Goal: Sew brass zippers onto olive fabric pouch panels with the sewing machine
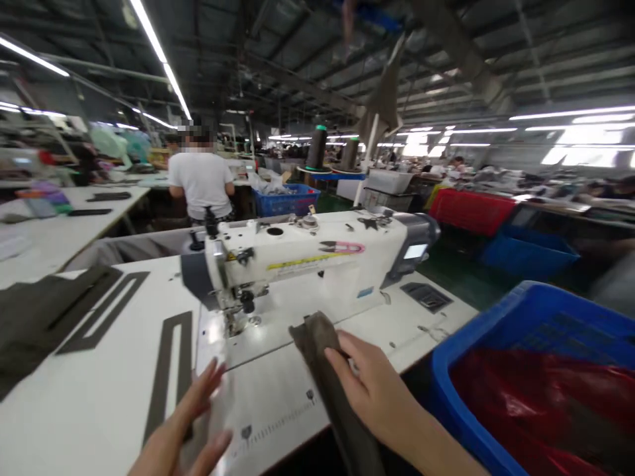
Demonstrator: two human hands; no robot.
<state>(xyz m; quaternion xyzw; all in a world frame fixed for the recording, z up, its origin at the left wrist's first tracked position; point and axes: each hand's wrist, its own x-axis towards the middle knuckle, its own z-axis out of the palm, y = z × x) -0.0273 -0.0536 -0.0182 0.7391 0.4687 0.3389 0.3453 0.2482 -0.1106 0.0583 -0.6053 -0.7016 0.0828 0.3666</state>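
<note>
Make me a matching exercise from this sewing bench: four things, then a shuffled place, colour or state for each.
1. Dark cloth strip
2. Snips
3. Near blue bin
4. Machine screen

A. Lit up
B. Contains red material
C. In the right hand
D. Pink-handled

Pairs: 1-C, 2-D, 3-B, 4-A.

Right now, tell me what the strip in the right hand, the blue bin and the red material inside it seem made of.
Dark strip: probably matte cloth, dull and softly curled at its far end.
Blue bin: likely moulded plastic, smooth, evenly coloured and slightly shiny.
Red material: perhaps plastic film or coated fabric, glossy with creases catching highlights.
</note>
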